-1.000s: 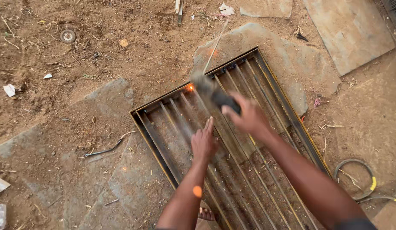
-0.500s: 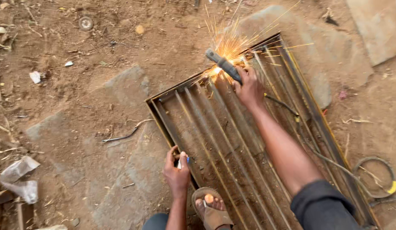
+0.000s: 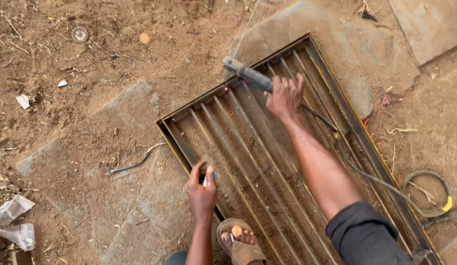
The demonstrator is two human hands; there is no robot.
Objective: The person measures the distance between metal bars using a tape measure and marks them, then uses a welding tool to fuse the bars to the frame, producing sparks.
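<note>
A rusty metal grille frame (image 3: 184,145) with several parallel bars lies flat on stony ground. My right hand (image 3: 285,96) grips a grey angle grinder (image 3: 248,74) whose head sits at the frame's far edge; a tiny spark glows beside it. The grinder's cable (image 3: 366,174) trails back across the bars. My left hand (image 3: 201,189) rests on the frame's near left rail, fingers closed around a small blue-and-white object. My sandalled foot (image 3: 239,240) stands on the frame just behind that hand.
Flat stone slabs (image 3: 336,44) lie under and around the frame. A coiled cable with a yellow end (image 3: 434,196) sits at the right. A bent wire (image 3: 132,164), crumpled plastic (image 3: 14,221) and small scraps litter the dirt at the left.
The heavy shower of sparks at the grinder has died down to a single small spark. One second ago my left hand was in the middle of the bars; it now sits on the near rail.
</note>
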